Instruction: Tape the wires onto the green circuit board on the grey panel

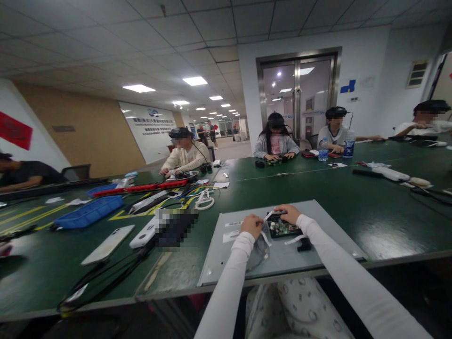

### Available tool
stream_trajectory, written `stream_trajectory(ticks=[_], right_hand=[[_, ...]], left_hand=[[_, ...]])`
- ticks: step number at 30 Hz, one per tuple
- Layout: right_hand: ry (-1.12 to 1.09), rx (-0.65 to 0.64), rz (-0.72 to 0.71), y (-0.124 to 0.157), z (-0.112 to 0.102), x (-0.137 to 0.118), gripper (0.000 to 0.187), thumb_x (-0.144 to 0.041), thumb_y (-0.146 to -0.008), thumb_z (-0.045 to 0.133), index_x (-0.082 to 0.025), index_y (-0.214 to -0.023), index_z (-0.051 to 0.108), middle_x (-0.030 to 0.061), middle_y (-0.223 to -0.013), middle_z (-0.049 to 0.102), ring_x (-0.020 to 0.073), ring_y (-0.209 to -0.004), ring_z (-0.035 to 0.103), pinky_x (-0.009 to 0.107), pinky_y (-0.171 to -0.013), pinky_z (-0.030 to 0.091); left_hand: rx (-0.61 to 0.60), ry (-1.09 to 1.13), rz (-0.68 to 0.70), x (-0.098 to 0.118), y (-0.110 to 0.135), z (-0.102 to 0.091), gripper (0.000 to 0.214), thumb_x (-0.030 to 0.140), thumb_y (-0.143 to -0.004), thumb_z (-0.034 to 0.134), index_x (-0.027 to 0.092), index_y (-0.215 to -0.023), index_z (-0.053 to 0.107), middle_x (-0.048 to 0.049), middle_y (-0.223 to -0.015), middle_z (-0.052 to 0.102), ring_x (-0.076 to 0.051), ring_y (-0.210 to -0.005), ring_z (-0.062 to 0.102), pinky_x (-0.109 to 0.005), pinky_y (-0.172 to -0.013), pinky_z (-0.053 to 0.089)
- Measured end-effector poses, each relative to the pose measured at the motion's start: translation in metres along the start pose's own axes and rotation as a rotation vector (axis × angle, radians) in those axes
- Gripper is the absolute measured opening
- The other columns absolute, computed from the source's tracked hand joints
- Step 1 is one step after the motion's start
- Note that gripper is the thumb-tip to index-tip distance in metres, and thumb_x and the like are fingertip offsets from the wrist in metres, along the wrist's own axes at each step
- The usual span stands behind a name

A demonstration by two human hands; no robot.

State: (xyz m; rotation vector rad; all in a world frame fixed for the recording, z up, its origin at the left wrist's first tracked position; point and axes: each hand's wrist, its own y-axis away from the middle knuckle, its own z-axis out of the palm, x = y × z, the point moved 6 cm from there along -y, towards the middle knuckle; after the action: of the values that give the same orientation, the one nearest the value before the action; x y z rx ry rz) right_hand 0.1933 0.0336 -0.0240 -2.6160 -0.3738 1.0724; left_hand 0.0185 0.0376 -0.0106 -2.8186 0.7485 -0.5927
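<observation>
A grey flat panel (226, 254) lies on the green table in front of me. Near its middle sits a green circuit board (284, 228) in a dark frame. My left hand (252, 227) is closed, its fingertips pinching one end of a white flat strip (270, 216) at the board's left edge. Over the board's far edge, my right hand (290, 214) bends its fingers toward the strip's other end and seems to grip it. Thin grey wires (259, 254) hang below my left hand. A small black piece (304, 244) and a white tape strip (294, 239) lie right of the board.
Left of the panel are a white phone (108, 245), a white device (146, 233), black cables (106, 282) and a blue tray (90, 212). Red power strips (141, 187) and a coiled white cable (204, 200) lie farther back. Several people sit around the table; bottles (349, 145) stand at the far side.
</observation>
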Motion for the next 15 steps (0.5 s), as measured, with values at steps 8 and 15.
stream_trajectory(ticks=[8,15], right_hand=[[0.025,-0.049,-0.03,-0.003,0.007,0.002,0.036,-0.014,-0.061,0.052,-0.021,-0.095,0.062,0.0019,-0.099,0.06,0.0176,-0.095,0.05,0.031,-0.088,0.034],[0.064,-0.084,-0.025,-0.007,0.012,0.008,0.035,-0.02,-0.062,0.055,-0.025,-0.096,0.061,0.0005,-0.104,0.057,0.0183,-0.101,0.046,0.033,-0.091,0.031]], left_hand=[[-0.007,-0.014,-0.015,0.0,0.0,0.0,0.024,0.014,-0.07,0.048,0.023,-0.083,0.066,-0.0031,-0.091,0.058,-0.016,-0.089,0.05,-0.026,-0.082,0.038],[-0.005,-0.02,-0.016,0.003,0.003,-0.003,0.024,0.016,-0.071,0.047,0.022,-0.084,0.066,-0.0038,-0.092,0.058,-0.017,-0.091,0.049,-0.026,-0.083,0.037]])
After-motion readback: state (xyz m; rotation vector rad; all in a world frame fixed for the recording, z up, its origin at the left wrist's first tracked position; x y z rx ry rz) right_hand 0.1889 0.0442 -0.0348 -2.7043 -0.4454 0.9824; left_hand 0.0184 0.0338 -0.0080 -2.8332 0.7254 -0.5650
